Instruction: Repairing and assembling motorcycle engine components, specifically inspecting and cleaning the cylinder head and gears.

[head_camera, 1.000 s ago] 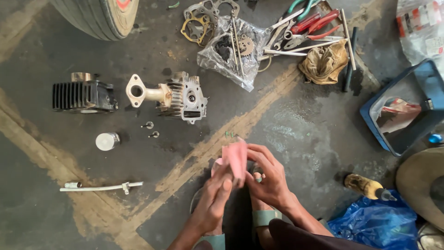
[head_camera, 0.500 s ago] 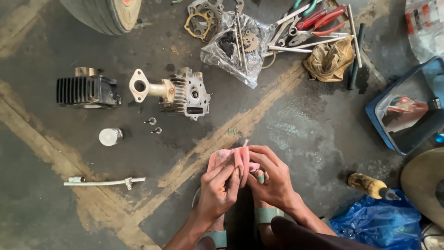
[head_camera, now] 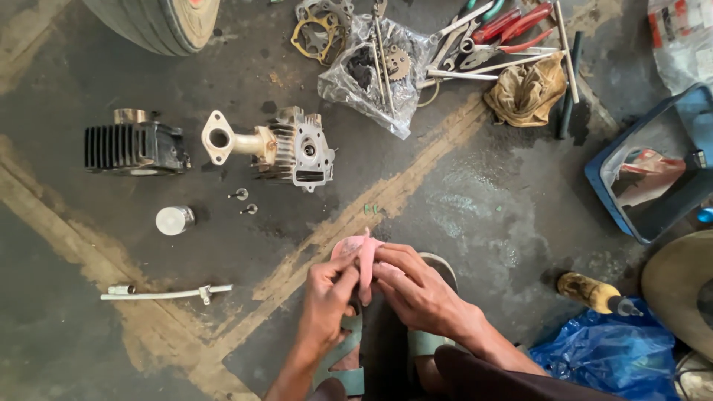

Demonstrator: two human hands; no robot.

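Observation:
Both hands meet low in the centre of the head view over a small pink cloth [head_camera: 362, 254]. My left hand [head_camera: 327, 298] pinches its left side; my right hand [head_camera: 414, 288] wraps the right side, fingers curled. Whatever lies inside the cloth is hidden. On the stained concrete floor ahead sit a finned grey engine cylinder head [head_camera: 295, 151] with a pale intake flange, a black finned cylinder [head_camera: 132, 147] to its left, and a silver piston [head_camera: 174, 220]. Two small valves [head_camera: 243, 201] lie between them.
A thin white rod [head_camera: 162, 294] lies at left. A clear bag of gears and parts [head_camera: 376, 70], gaskets, pliers and wrenches [head_camera: 496, 37], a tan rag [head_camera: 527, 92], a blue tray [head_camera: 648, 172], a yellow-handled screwdriver [head_camera: 594, 293], a blue plastic bag [head_camera: 616, 356] and a tyre [head_camera: 160, 22] ring the area.
The pink cloth has been folded tighter between my fingers, and both hands have shifted slightly around it. The parts on the floor have not moved.

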